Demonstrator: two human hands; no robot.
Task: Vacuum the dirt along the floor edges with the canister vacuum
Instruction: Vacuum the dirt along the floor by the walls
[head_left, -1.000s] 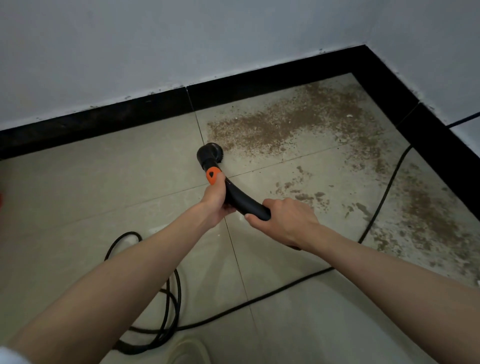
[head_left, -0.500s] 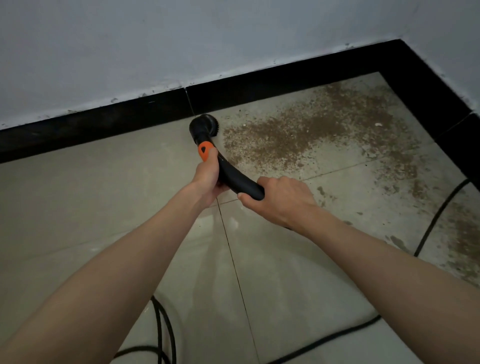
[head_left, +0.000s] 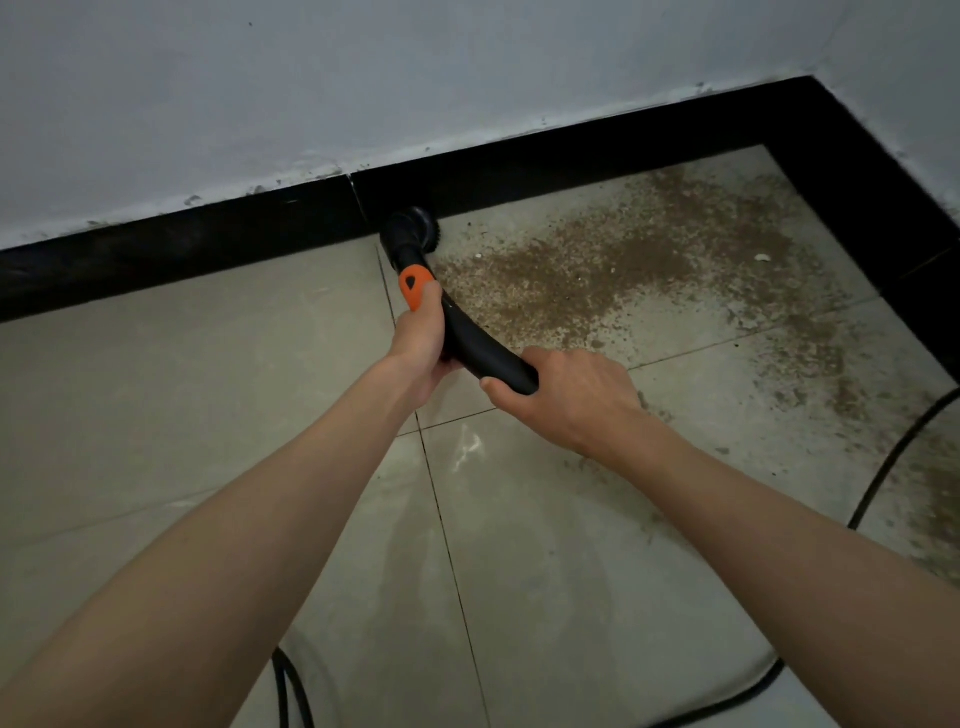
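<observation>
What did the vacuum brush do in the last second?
The brush slid forward across the tile, away from the person, and now sits right at the black baseboard, at the left edge of the dirt. Nothing was let go: the left hand still grips the wand by the orange button, the right hand farther back. The dirt patch looks unchanged.

The round black brush head (head_left: 410, 231) of the curved black vacuum wand has advanced from open grey tile to the black baseboard (head_left: 208, 244), at the left edge of the brown dirt patch (head_left: 597, 275).
</observation>
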